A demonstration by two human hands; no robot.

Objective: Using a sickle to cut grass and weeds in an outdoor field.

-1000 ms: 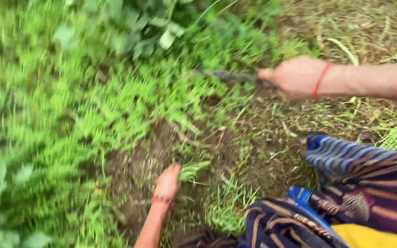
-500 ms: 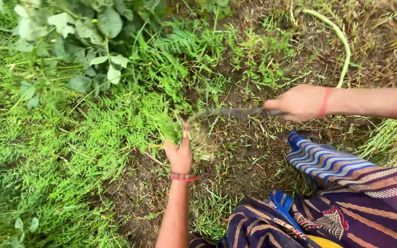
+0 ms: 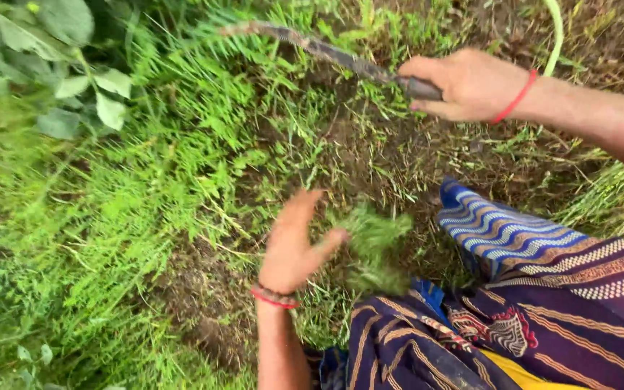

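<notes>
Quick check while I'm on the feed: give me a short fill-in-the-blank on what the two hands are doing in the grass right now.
1. The right hand grips the handle of a curved ____, whose blade arcs to the upper left.
2. The left hand is open, with a blurred tuft of cut ____ just beside its fingers.
3. Each wrist wears a thin ____ band.
4. The bare soil patch lies ____ the two hands.

Missing words: sickle; grass; red; between
</notes>
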